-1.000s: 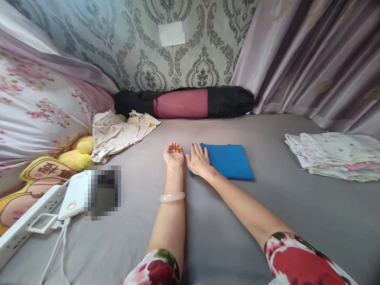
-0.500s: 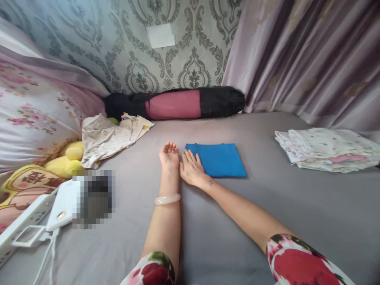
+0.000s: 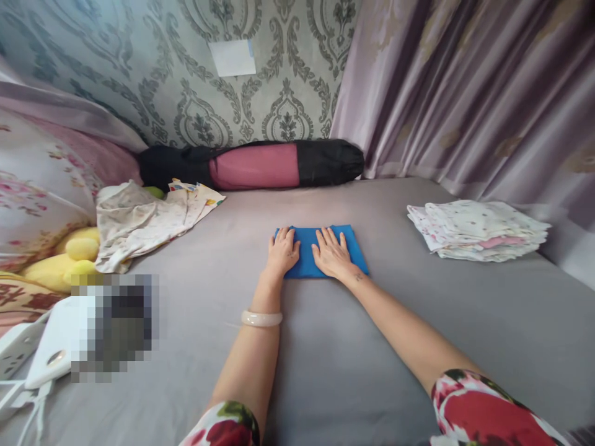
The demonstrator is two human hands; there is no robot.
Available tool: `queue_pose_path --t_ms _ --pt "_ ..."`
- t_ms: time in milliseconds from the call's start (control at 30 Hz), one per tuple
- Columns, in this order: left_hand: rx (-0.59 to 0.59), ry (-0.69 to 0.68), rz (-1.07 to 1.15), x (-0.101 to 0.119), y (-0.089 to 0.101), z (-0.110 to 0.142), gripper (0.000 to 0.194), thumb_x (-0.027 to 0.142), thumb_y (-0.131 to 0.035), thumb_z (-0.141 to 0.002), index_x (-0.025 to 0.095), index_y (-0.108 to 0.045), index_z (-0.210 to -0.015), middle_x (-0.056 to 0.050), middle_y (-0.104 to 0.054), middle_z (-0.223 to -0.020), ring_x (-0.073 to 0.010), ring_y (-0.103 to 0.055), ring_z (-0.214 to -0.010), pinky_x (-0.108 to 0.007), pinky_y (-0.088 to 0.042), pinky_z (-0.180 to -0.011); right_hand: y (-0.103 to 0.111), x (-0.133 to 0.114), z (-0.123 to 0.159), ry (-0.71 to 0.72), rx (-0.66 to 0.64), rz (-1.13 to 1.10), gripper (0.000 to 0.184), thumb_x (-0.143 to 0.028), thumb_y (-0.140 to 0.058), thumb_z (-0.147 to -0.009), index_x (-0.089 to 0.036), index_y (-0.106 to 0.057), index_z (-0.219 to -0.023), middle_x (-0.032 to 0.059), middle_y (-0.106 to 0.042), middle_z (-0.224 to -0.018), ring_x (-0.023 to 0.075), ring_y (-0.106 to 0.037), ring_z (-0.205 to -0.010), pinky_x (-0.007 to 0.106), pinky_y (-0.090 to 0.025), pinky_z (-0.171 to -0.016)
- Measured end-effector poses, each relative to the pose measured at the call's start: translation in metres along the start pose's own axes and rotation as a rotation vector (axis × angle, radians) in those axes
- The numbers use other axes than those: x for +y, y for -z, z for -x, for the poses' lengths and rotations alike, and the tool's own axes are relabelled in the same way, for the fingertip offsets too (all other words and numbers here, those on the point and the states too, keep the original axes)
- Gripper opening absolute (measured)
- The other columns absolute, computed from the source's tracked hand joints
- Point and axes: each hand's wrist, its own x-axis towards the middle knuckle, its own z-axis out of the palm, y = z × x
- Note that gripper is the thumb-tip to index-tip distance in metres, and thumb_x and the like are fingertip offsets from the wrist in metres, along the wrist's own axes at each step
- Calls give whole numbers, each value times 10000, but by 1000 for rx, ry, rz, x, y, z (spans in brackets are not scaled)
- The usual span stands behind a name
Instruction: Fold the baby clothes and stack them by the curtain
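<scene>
A flat blue rectangle of folded cloth (image 3: 307, 260) lies on the grey sheet (image 3: 325, 359) in the middle of the view. My left hand (image 3: 282, 251) rests palm down over its left end, fingers stretched out. On the right half of the cloth, my right hand (image 3: 332, 253) lies flat with its fingers spread. Both hands press on the top of the cloth without gripping it. A pale bangle (image 3: 261, 318) circles my left wrist.
Folded patterned cloths (image 3: 483, 230) are stacked at the right. A rolled pink and black bag (image 3: 253, 166) lies along the wall. To the left are a crumpled cloth (image 3: 149, 217), a yellow plush toy (image 3: 69, 260), a white device (image 3: 60, 341) with cables and a floral pillow (image 3: 28, 192).
My left hand has turned from palm up beside the cloth to palm down on its left end. My right hand has slid rightward across the cloth. The view has shifted slightly right.
</scene>
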Motion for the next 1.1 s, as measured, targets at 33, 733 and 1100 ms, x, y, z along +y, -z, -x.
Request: queue_pose_path --t_ms 33,733,1100 --pt "-19 4 -16 0 0 1 408 243 -480 -924 186 -495 -1328 -170 -406 -1505 -299 -316 -1427 -537 -198 -1165 -2 0 0 -2 7 1 600 -373 -214 -996 -71 -311 -1505 135 -256 -1582 259 -175 -1474 520 -67 -1188" --pt "-12 -8 27 -2 -3 1 394 260 -480 -916 194 -509 -1303 -200 -394 -1504 -338 -275 -1440 -583 -133 -1162 4 35 7 -164 38 -8 627 -380 -205 -996 -21 -281 -1504 150 -248 -1584 269 -177 -1472 483 -126 -1191" --pt "15 -17 51 -5 -6 0 383 262 -494 -903 215 -515 -1283 -195 -407 -1497 -334 -288 -1434 -587 -126 -1158 13 42 13 -155 -32 -77 645 -406 -159 -991 -52 -245 -1524 133 -217 -1595 246 -157 -1480 473 -158 -1189"
